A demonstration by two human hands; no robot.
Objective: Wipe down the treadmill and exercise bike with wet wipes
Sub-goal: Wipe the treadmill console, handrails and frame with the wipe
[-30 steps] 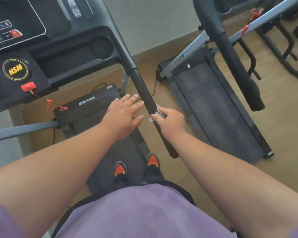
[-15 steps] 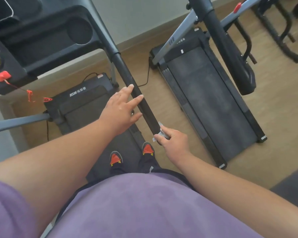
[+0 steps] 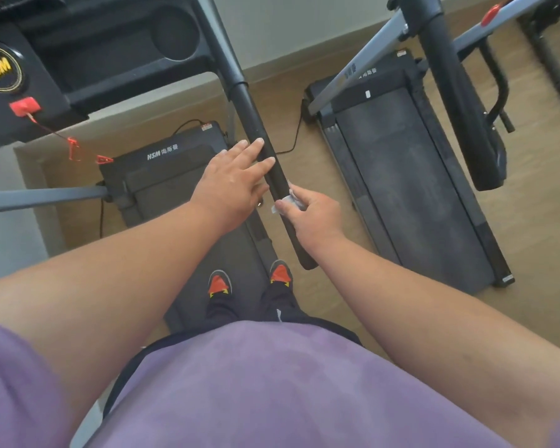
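Wiping the treadmill's right handrail

The right hand [image 3: 314, 218] pinches a small wet wipe [image 3: 290, 202] against the black handrail [image 3: 256, 124], just past centre toward 3 o'clock; the left hand [image 3: 230, 182], toward 11 o'clock of it, lies flat, fingers straight on the rail. The next move probably calls for sliding the wipe along the bar with steady pressure.
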